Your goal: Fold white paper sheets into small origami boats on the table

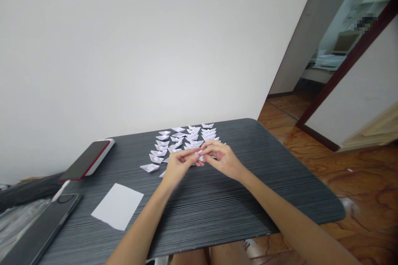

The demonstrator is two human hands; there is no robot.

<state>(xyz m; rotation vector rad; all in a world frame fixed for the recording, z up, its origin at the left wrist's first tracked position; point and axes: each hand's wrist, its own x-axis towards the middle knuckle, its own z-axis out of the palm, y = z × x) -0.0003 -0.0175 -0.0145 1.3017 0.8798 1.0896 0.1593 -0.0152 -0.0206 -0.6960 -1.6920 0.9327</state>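
My left hand (180,165) and my right hand (224,160) meet over the middle of the table. Between their fingertips is a small piece of folded white paper (201,158), pinched from both sides and mostly covered by the fingers. Its exact shape cannot be made out. Just beyond and to the left of my hands, several small white paper boats (149,167) stand in rows, and some are hidden behind the hands. A square sheet of white paper (118,206) lies flat to the left of my left forearm.
The dark, wood-grained table (258,198) has its far side near a white wall (149,49). At the left edge lie a red-edged device (85,159) on a white object, a dark phone (43,232) and a white cable (60,190). A doorway opens on the right.
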